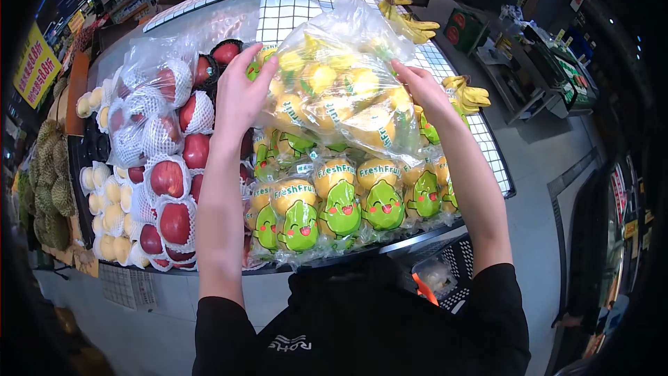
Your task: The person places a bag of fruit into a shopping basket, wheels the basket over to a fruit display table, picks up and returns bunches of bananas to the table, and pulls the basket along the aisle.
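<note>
A clear plastic bag (334,90) full of round yellow fruit in printed wrappers lies on top of other packs. My left hand (243,87) is at the bag's left side, thumb and fingers apart, the thumb close against the plastic. At the right side, my right hand (421,89) has its thumb stretched out against the bag, with some fingers partly hidden. Below the bag sits a row of yellow fruit packs (341,202) with green smiling cartoon prints and "FreshFruit" lettering.
To the left are red apples (167,179) in white foam nets, a clear bag of netted apples (146,118), pale yellow fruit (113,216) and durians (52,174). Bananas (466,94) lie along the right edge. A dark basket (456,264) is below the stand's front edge.
</note>
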Available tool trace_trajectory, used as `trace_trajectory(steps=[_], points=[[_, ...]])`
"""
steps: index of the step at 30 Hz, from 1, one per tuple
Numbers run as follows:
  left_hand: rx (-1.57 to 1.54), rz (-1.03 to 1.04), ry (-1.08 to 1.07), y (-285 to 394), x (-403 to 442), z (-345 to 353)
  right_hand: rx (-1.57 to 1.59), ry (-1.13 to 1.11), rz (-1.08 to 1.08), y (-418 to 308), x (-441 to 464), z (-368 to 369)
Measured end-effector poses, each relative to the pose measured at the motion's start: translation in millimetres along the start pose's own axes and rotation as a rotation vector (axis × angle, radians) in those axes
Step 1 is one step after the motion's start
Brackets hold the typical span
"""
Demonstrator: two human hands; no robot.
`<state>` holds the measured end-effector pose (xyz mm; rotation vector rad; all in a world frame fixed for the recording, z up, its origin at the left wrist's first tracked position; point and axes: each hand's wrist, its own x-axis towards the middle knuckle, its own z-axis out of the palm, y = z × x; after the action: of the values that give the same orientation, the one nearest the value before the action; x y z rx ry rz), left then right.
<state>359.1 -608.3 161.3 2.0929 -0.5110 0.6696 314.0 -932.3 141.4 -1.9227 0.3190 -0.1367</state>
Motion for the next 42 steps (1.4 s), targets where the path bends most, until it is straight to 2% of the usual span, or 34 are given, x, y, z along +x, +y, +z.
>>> trace_trajectory(steps=[3,4,6,7,10,12,14,18,20,22,26,28,31,35,37,40,42], points=[[-0.202,-0.217,-0.210,-14.6,40.2,18.0,0.142,-0.132,0.095,9.3,34.1,9.9],[-0.200,-0.214,-0.207,-13.3,50.1,23.6,0.143,-0.132,0.090,2.0,33.1,12.1],[-0.219,-0.327,-0.396,-11.7,69.5,35.3,0.213,-0.218,0.072,-8.4,28.2,15.6],[-0.222,-0.326,-0.389,-12.1,79.1,41.3,0.272,-0.189,-0.063,-5.1,29.7,19.7],[-0.128,-0.422,-0.551,-12.5,97.8,55.9,0.249,-0.223,0.039,-9.2,38.2,17.2],[-0.165,-0.512,-0.618,-4.8,105.4,59.1,0.196,-0.177,-0.013,-11.6,41.6,21.6],[-0.203,-0.605,-0.680,-5.0,109.7,62.9,0.335,-0.115,-0.092,-17.9,41.7,27.4],[-0.259,-0.497,-0.604,-15.5,111.8,71.3,0.583,-0.092,-0.182,-35.2,46.0,28.8],[-0.314,-0.444,-0.569,-13.6,111.3,71.8,0.553,-0.091,-0.165,-44.5,46.2,27.3],[-0.397,-0.419,-0.418,-7.7,108.5,69.6,0.700,-0.049,-0.148,-49.2,51.2,30.1],[-0.455,-0.372,-0.356,2.5,108.7,56.5,0.776,-0.063,-0.175,-57.4,52.1,28.0],[-0.530,-0.180,-0.252,11.5,106.6,48.8,0.886,-0.049,-0.218,-69.5,45.0,27.2],[-0.552,-0.118,-0.184,35.7,97.5,25.8,0.982,-0.072,-0.290,-81.9,36.4,21.8],[-0.796,-0.092,-0.048,55.5,82.7,2.8,1.031,-0.074,-0.360,-107.9,1.7,12.7],[-0.764,-0.069,0.003,64.2,73.9,-10.6,1.057,-0.149,-0.452,-118.5,-13.9,8.5],[-0.761,-0.060,0.103,80.3,60.6,-26.2,1.021,-0.140,-0.527,-130.3,-33.0,5.2],[-0.768,0.016,0.160,89.8,52.3,-35.9,1.022,-0.108,-0.575,-137.5,-43.4,4.8]])
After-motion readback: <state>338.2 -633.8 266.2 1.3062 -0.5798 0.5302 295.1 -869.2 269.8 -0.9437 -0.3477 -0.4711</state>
